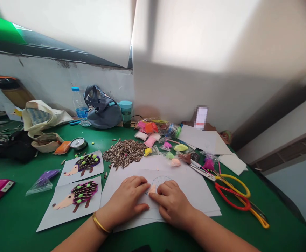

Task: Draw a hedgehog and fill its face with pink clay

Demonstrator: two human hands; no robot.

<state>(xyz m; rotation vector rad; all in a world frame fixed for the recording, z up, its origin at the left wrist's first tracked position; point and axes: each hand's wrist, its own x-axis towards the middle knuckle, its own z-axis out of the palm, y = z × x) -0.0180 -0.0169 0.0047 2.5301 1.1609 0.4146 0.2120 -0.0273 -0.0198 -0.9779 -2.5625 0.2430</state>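
On a stack of white paper (195, 196), a pencil-drawn rounded outline (166, 179) has a flat patch of peach modelling clay (152, 189) in its left part. My left hand (130, 196) rests on the sheet, thumb apart from the fingers, with its fingertips by the clay's left edge. From the other side, my right hand (173, 203) presses a fingertip onto the clay; its thumb stands apart and its other fingers are bent. Neither hand grips anything. To the left lie two hedgehog pictures (75, 201) made of clay and sunflower seeds.
Beyond the paper lie a heap of sunflower seeds (124, 153) and several bags of coloured clay (150, 131). Scissors (202, 171) with yellow and red handles lie at right. A purple clay bag (44, 180), a round tin (78, 143) and a blue bag (103, 113) are at left.
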